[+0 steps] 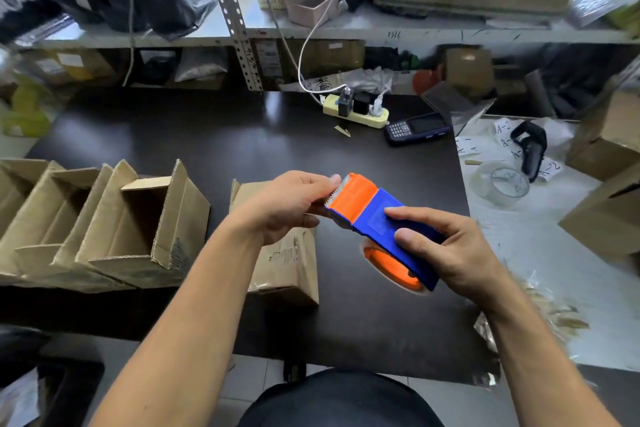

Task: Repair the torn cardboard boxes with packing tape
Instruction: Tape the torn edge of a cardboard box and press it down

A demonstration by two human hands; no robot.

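A blue and orange tape dispenser (377,218) with a roll of clear tape is held above the dark table (207,135). My right hand (446,246) grips its blue body from the right. My left hand (287,204) pinches at the orange toothed cutter end, where the tape end would be. Below my left hand, a small closed cardboard box (287,263) lies on the table, partly hidden by my wrist. A row of open cardboard boxes (104,225) stands at the left.
A power strip (356,113) with plugs and a handheld scanner (417,128) lie at the back of the table. To the right are a spare clear tape roll (500,184), paper labels, a black device (530,149) and more boxes (606,146). Shelves stand behind.
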